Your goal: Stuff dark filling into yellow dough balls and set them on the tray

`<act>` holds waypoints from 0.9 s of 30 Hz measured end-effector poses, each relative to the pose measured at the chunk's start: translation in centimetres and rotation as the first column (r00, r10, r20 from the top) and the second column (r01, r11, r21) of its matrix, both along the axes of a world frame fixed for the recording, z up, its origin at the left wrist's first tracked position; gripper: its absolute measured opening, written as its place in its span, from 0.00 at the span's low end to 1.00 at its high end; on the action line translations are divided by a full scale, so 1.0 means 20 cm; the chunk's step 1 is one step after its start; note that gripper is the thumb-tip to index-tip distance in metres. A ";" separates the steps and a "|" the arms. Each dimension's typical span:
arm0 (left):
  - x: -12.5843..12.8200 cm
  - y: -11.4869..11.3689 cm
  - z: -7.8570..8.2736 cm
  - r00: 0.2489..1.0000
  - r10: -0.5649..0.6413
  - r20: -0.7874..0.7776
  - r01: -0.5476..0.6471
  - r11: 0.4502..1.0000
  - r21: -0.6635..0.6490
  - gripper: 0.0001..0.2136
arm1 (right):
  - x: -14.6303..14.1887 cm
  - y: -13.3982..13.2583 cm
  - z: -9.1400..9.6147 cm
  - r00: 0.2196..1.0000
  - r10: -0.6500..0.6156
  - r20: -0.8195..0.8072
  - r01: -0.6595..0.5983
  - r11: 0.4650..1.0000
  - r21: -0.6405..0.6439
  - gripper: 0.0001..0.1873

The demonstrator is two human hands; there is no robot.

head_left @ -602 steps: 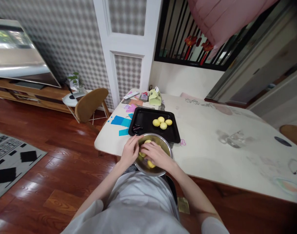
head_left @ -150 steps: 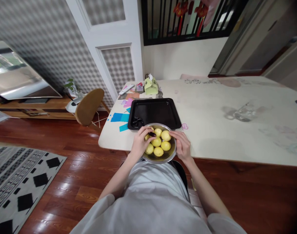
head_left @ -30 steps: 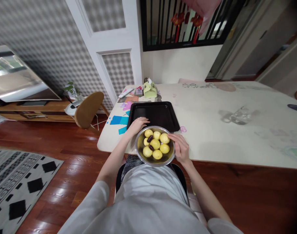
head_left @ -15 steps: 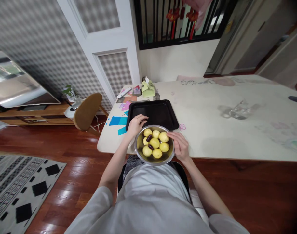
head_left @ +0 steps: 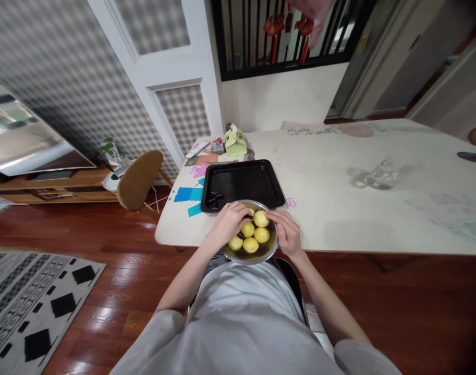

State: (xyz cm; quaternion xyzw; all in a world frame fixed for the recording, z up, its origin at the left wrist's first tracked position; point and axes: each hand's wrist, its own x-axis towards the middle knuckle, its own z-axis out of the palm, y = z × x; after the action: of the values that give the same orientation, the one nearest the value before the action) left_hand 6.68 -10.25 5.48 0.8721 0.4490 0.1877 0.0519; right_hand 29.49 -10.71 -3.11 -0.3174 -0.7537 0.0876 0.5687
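A metal bowl (head_left: 269,255) of several lemons (head_left: 261,235) is at the table's near edge, in front of my body. My left hand (head_left: 230,221) reaches over the bowl's left side, its fingers pinched on a glossy dark purple oval piece (head_left: 249,216). A second dark purple oval piece (head_left: 241,235) lies among the lemons, partly hidden by this hand. My right hand (head_left: 288,231) grips the bowl's right rim, fingertips by a lemon. Just beyond the bowl is a black baking tray (head_left: 245,179), with several small dark pieces (head_left: 215,198) in its near left corner.
Beyond the tray stand a green tissue box (head_left: 235,143) and a white remote (head_left: 197,149). Blue paper pieces (head_left: 188,195) lie left of the tray. A clear glass vessel (head_left: 382,176) is on the table's right part. A wooden chair (head_left: 139,179) stands at the left.
My left hand has moved from over the tray back to the bowl and closed on a dark purple piece. Dark pieces now show in the tray's corner. My right hand stays on the bowl.
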 end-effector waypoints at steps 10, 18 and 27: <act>-0.02 0.02 -0.03 0.999 0.000 0.043 0.001 1.000 -0.013 0.07 | 0.00 0.00 0.00 1.000 0.003 -0.007 -0.003 1.000 0.007 0.22; -0.12 0.02 -0.04 0.987 -0.075 0.142 0.069 0.996 0.050 0.11 | 0.00 0.01 0.00 1.000 -0.008 -0.009 0.008 1.000 0.015 0.22; -0.42 0.13 -0.10 0.923 0.296 0.245 -0.326 0.941 0.091 0.15 | 0.00 0.01 -0.01 1.000 -0.014 -0.010 0.014 1.000 -0.007 0.22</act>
State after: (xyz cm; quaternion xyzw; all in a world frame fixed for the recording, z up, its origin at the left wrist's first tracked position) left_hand -1.75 -7.58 3.43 0.7637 0.5599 0.3210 0.0157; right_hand 29.56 -10.59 -3.36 -0.3243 -0.7483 0.0879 0.5721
